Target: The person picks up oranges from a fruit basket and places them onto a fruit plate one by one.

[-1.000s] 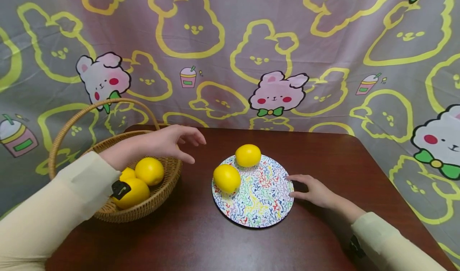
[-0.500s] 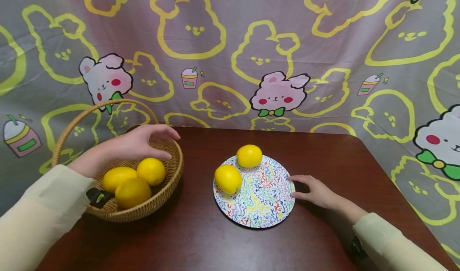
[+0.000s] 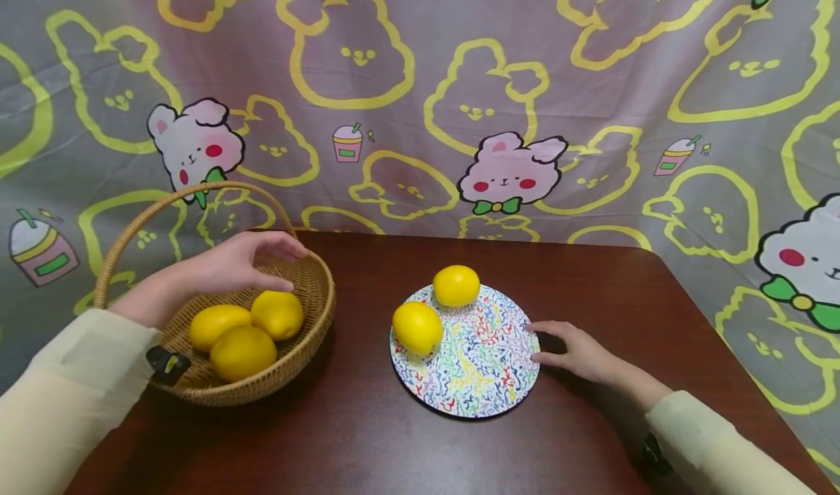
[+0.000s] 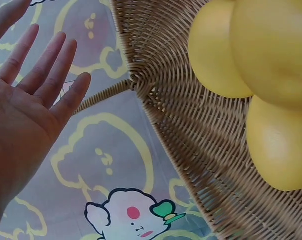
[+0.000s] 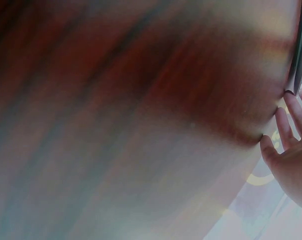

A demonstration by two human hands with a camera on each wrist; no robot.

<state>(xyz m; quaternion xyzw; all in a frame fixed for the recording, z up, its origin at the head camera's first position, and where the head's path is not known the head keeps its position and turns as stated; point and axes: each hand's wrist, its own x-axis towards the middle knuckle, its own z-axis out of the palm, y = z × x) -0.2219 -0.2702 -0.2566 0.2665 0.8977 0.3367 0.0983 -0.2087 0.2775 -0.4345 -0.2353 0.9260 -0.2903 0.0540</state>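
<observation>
Above the wicker basket [image 3: 308, 342] hovers my left hand [image 3: 226, 265], its fingers spread and nothing in it. Three lemons lie in the basket: one at the left [image 3: 216, 325], one at the front [image 3: 243, 354] and one at the right [image 3: 278, 316]. In the left wrist view the palm of the left hand [image 4: 26, 120] shows apart from the lemons [image 4: 280, 145]. My right hand [image 3: 580, 353] touches the right rim of a round patterned plate [image 3: 472, 371] with its fingertips. On that plate sit two lemons, one at the back [image 3: 456, 286] and one at the left [image 3: 417, 328].
The basket's tall handle [image 3: 131, 225] arches up over its left and back. A dark brown table [image 3: 367, 437] carries basket and plate. Behind it hangs a curtain [image 3: 407, 57] printed with rabbits, close to the table's back edge.
From beside the plate, my left hand has moved left to above the basket, uncovering the lemons there. The right hand stays at the plate's rim, and the plate's two lemons have not moved.
</observation>
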